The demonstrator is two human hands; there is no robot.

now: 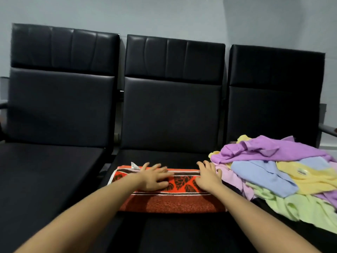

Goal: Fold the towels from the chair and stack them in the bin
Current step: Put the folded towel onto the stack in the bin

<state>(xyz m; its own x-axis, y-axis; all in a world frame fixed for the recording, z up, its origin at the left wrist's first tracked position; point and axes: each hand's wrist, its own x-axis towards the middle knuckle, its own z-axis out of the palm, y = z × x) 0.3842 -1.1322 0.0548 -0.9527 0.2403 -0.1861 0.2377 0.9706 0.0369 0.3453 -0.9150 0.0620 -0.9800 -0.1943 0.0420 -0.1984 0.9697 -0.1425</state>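
Two bare forearms reach forward from the bottom edge. The left hand [153, 178] lies palm down on the red towel [169, 198], its fingers [160, 166] spread and flat. The right hand [207, 177] presses the towel's right end, its fingers [204, 166] straight and close together.

The red towel is folded into a long band and lies across the middle seat [182, 232]. It has a dark leaf print and white stripes. A white tag [135, 165] sticks up at its far left corner; the writing on it is too small to read.

Just right of the right hand, a pile of towels [273, 170] lies loose and unfolded on the right seat. Purple is on top, with blue, yellow, pink and green under it. The pink edge touches the red towel's end. A small label [301, 171] on the yellow towel is illegible.

The surface is a row of black chairs [169, 114], three of them joined, with padded and stitched backrests. The left seat [45, 165] is bare. An armrest [328, 129] shows at far right. Behind is a pale grey-blue wall [164, 13].
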